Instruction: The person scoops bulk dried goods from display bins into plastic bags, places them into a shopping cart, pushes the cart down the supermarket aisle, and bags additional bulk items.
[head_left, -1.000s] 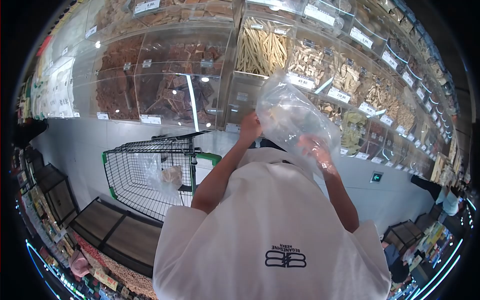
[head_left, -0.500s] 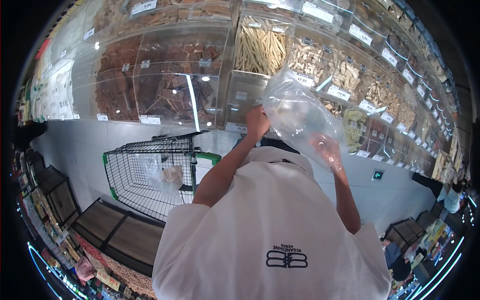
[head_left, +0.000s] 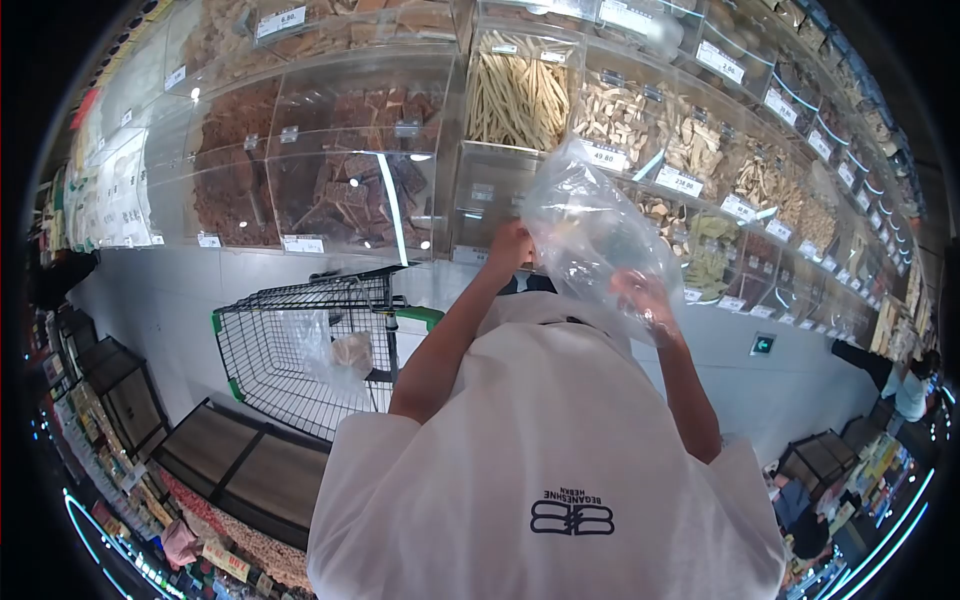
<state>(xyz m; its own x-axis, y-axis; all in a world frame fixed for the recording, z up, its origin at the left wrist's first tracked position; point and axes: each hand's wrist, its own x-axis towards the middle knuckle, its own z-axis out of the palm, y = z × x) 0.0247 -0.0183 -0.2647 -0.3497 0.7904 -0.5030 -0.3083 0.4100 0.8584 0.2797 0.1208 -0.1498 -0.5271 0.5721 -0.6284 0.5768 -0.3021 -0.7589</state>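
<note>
A clear plastic bag (head_left: 585, 215) hangs puffed out in front of my chest, before the dry-goods bins. My left hand (head_left: 511, 246) is closed at the bag's left edge, pinching the film. On the other side my right hand (head_left: 645, 298) shows through the clear film, its fingers bent and the plastic spread around it as far as the wrist. I cannot tell whether those fingers grip anything. Behind the bag stand a bin of long pale dried sticks (head_left: 518, 92) and a bin of light dried slices (head_left: 610, 112).
A shopping cart (head_left: 300, 345) with a green handle stands at my left, a clear bag with a beige item (head_left: 352, 352) inside it. Bins of reddish-brown pieces (head_left: 375, 165) line the left. Dark display stands (head_left: 235, 470) sit behind the cart. A person (head_left: 905, 385) is far right.
My right hand has moved slightly up and left, toward my left hand. The bag has bunched up and become more wrinkled. My left hand stays at its edge.
</note>
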